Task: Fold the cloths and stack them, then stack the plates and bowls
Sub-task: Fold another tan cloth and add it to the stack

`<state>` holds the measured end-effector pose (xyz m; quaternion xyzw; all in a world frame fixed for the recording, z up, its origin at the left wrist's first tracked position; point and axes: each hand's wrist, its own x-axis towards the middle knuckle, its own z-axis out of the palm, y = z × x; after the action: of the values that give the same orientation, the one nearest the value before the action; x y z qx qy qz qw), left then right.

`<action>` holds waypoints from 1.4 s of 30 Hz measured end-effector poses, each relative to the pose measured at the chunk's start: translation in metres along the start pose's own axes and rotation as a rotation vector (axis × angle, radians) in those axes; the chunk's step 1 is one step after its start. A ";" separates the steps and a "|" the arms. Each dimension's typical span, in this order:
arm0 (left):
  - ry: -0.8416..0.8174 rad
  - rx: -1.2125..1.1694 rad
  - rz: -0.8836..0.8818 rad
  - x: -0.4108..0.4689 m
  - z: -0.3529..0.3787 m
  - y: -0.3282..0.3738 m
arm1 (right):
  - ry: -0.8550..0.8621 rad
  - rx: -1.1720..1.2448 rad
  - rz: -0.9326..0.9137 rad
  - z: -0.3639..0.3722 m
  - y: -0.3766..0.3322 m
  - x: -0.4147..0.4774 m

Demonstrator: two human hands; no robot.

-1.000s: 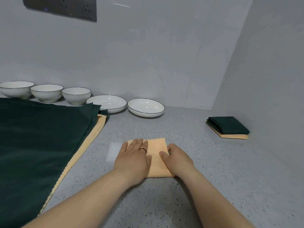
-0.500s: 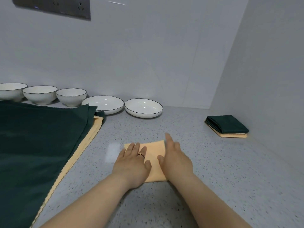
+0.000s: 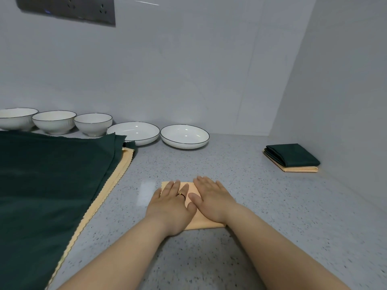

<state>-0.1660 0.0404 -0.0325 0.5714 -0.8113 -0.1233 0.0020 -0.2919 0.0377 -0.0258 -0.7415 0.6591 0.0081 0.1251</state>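
Three bowls (image 3: 54,122) line the back wall at far left. In front, a spread dark green cloth (image 3: 48,185) overlies scalloped orange cloths (image 3: 117,174); their edge runs near the left hand (image 3: 171,208). Two plates (image 3: 185,136) sit behind. Left and right hand (image 3: 213,197) press flat, fingers straight, on the small folded orange cloth (image 3: 201,225) mid-counter. Speckled counter (image 3: 272,206) stretches right to the folded stack (image 3: 292,156) by the side wall.
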 end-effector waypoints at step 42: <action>-0.177 -0.850 0.186 -0.034 -0.070 0.009 | -0.040 1.467 0.044 -0.017 0.035 -0.096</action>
<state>-0.1529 0.0607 0.0416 0.4317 -0.7336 -0.4936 0.1785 -0.3411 0.1248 0.0018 -0.4534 0.5074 -0.4190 0.6012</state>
